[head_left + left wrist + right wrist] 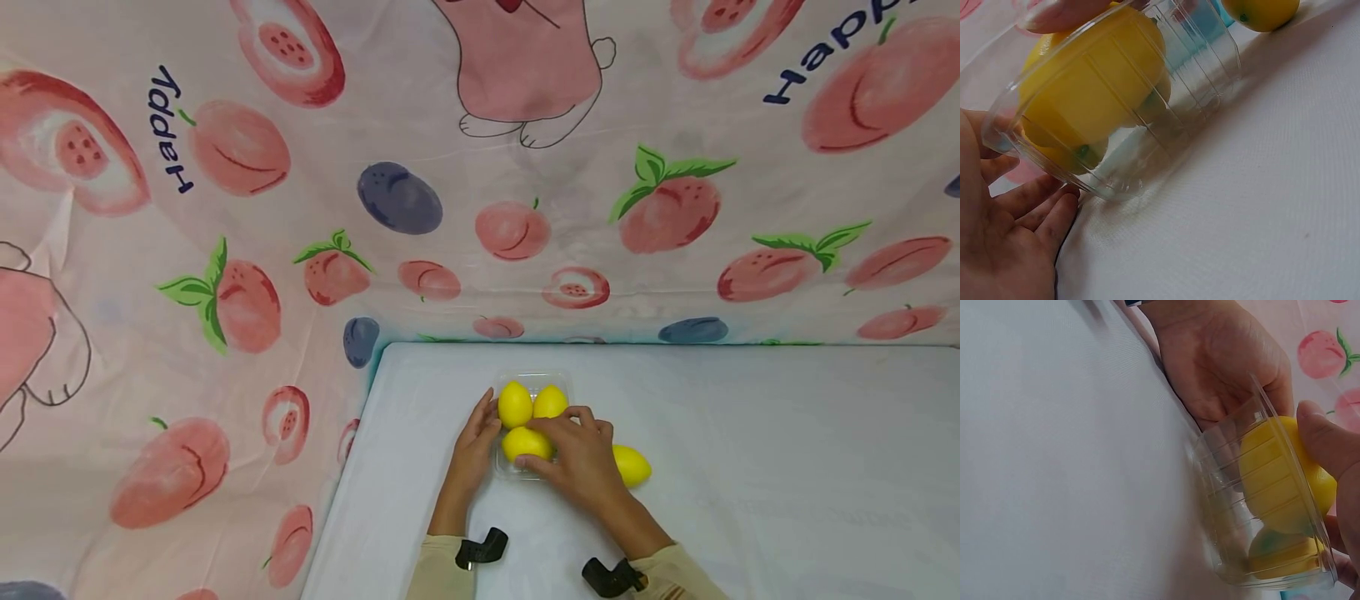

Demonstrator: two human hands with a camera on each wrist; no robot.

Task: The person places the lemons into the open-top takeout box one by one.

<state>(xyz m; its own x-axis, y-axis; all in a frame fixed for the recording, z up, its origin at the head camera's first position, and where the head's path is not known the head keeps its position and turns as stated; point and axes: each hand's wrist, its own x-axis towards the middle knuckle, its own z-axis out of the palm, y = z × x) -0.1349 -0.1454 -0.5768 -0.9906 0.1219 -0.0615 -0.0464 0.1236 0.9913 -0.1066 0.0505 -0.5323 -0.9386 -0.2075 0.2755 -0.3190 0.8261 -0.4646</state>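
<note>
A clear plastic box [534, 381] stood upright on the white bench [795, 467], near the edge at the back, and three yellow lemons were inside it. The front lemon [527, 446] lay on its side, bulging above the rim, while the back left lemon [515, 405] and the back right lemon [551, 400] sat side by side behind it. The right hand [583, 457] reached over the box from the right and pinched the front lemon between its thumb and fingers. The left hand [474, 437] was at the other side, its fingers loosely extended and touching the left wall of the box, its palm turned toward it. A fourth lemon [632, 465] lay on the bench to the right of the box, apart from it and partly hidden by the right hand in the head view; the left wrist view showed a green tip on it. Both arms wore beige sleeves [442, 571] with a black device [483, 547] near each wrist. Behind the bench hung a pink cloth [450, 183] printed with fruit
</note>
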